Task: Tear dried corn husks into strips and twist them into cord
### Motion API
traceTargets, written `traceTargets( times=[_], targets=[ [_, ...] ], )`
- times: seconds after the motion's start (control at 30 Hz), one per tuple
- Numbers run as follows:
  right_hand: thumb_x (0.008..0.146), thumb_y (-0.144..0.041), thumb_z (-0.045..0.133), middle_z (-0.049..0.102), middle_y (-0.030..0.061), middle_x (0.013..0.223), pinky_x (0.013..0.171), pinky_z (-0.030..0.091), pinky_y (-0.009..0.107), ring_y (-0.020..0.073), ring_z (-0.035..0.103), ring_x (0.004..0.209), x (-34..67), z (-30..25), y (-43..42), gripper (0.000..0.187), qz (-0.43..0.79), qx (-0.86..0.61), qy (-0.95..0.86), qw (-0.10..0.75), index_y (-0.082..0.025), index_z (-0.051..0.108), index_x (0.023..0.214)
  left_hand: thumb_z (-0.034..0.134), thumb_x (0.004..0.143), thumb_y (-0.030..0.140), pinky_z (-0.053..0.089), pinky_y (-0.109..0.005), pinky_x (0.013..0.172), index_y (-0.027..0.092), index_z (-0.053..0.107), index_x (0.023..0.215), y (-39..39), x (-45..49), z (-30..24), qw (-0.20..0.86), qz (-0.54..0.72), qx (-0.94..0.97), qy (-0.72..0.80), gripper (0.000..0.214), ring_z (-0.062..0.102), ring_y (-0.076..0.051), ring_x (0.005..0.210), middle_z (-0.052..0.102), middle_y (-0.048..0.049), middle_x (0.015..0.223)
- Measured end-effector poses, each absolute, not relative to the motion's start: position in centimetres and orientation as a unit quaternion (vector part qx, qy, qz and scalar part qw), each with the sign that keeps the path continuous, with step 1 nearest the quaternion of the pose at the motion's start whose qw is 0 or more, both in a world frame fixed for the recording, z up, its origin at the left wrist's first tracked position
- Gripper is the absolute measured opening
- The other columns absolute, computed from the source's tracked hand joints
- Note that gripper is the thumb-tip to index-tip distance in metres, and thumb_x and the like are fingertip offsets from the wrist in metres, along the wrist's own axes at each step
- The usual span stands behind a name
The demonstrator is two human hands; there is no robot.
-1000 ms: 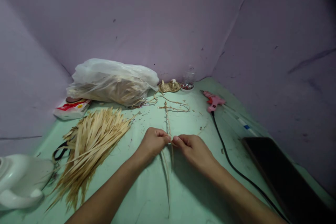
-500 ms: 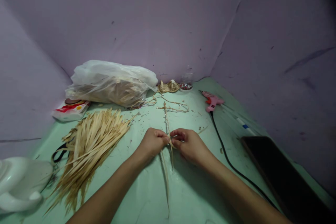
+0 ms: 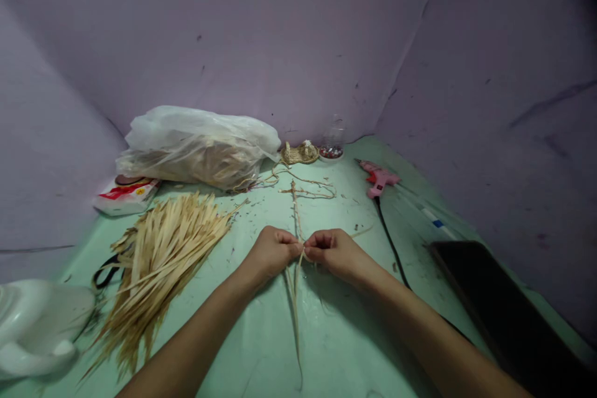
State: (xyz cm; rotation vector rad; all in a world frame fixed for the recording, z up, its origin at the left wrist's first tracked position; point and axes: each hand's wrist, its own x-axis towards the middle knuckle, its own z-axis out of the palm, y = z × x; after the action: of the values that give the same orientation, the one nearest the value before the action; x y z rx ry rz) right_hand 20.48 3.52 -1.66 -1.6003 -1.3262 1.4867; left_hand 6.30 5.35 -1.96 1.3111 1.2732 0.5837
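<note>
A thin braid of dried plant fibre [image 3: 296, 208] runs away from me up the middle of the table. At its near end my left hand [image 3: 274, 251] pinches it between thumb and forefinger. My right hand [image 3: 332, 252] meets it from the other side, thumb and forefinger pinched on a fibre strand right at the braid's end. Loose pale strands [image 3: 295, 308] trail from under the fingers toward me. The exact crossing of the strands is hidden by the fingertips.
Left lie a heap of dried fibre strips [image 3: 168, 261], a white plastic container [image 3: 41, 323] and a filled plastic bag [image 3: 200, 146]. Woven slippers [image 3: 300, 153] and a tub of beads [image 3: 331, 152] stand behind. A pink glue gun [image 3: 380, 179] and dark flat slab [image 3: 504, 311] are right.
My right hand's fingers have closed tighter together near the braid's end. One trailing strand has shifted left, close against the other. My left hand stays nearly still.
</note>
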Motion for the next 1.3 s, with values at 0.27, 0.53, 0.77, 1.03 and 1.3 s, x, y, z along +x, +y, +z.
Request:
traceTargets(
  times=[0.27, 0.53, 0.77, 1.03, 1.3],
  targets=[
    [0.061, -0.010, 0.050, 0.043, -0.0051, 0.040, 0.039, 0.023, 0.019, 0.0050, 0.034, 0.036, 20.2, -1.7, 3.6, 0.007, 0.551, -0.609, -0.499, 0.276, -0.014, 0.055, 0.059, 0.055, 0.053, 0.032, 0.016, -0.024, 0.046, 0.011, 0.057, 0.050, 5.5, 6.1, -1.9, 0.564, 0.238, 0.577, 0.540, 0.021, 0.023, -0.006, 0.046, 0.033, 0.0052, 0.042],
    [0.061, -0.018, 0.052, 0.041, -0.0049, 0.043, 0.039, 0.020, 0.019, 0.0040, 0.030, 0.037, 20.2, -2.8, 3.8, 0.006, 0.563, -0.602, -0.469, 0.317, -0.014, 0.054, 0.056, 0.054, 0.055, 0.030, 0.014, -0.023, 0.045, 0.013, 0.051, 0.046, 5.5, 5.9, -2.0, 0.556, 0.235, 0.591, 0.535, 0.020, 0.021, -0.006, 0.045, 0.029, 0.0062, 0.041],
    [0.058, -0.018, 0.053, 0.038, -0.0061, 0.039, 0.037, 0.015, 0.020, 0.0037, 0.026, 0.034, 20.1, -2.4, 3.9, 0.005, 0.606, -0.602, -0.419, 0.309, -0.015, 0.053, 0.055, 0.058, 0.056, 0.033, 0.018, -0.023, 0.044, 0.013, 0.054, 0.049, 5.7, 5.8, -2.0, 0.561, 0.229, 0.578, 0.547, 0.022, 0.027, -0.006, 0.041, 0.036, 0.0054, 0.039],
    [0.058, -0.017, 0.054, 0.038, -0.0062, 0.038, 0.036, 0.013, 0.020, 0.0027, 0.026, 0.033, 20.2, -1.5, 3.7, 0.007, 0.645, -0.571, -0.403, 0.308, -0.014, 0.053, 0.052, 0.061, 0.053, 0.025, 0.023, -0.022, 0.045, 0.013, 0.055, 0.052, 5.9, 5.8, -1.7, 0.555, 0.253, 0.565, 0.556, 0.013, 0.030, -0.006, 0.042, 0.040, 0.0058, 0.040],
    [0.058, -0.014, 0.054, 0.044, -0.0045, 0.040, 0.035, 0.014, 0.019, 0.0029, 0.029, 0.033, 20.2, -1.1, 3.8, 0.006, 0.640, -0.589, -0.389, 0.304, -0.012, 0.057, 0.053, 0.050, 0.065, 0.022, 0.027, -0.023, 0.050, 0.015, 0.063, 0.060, 4.9, 5.8, -1.4, 0.365, 0.217, 0.727, 0.540, 0.016, 0.040, -0.010, 0.051, 0.050, 0.0014, 0.050]
  ],
)
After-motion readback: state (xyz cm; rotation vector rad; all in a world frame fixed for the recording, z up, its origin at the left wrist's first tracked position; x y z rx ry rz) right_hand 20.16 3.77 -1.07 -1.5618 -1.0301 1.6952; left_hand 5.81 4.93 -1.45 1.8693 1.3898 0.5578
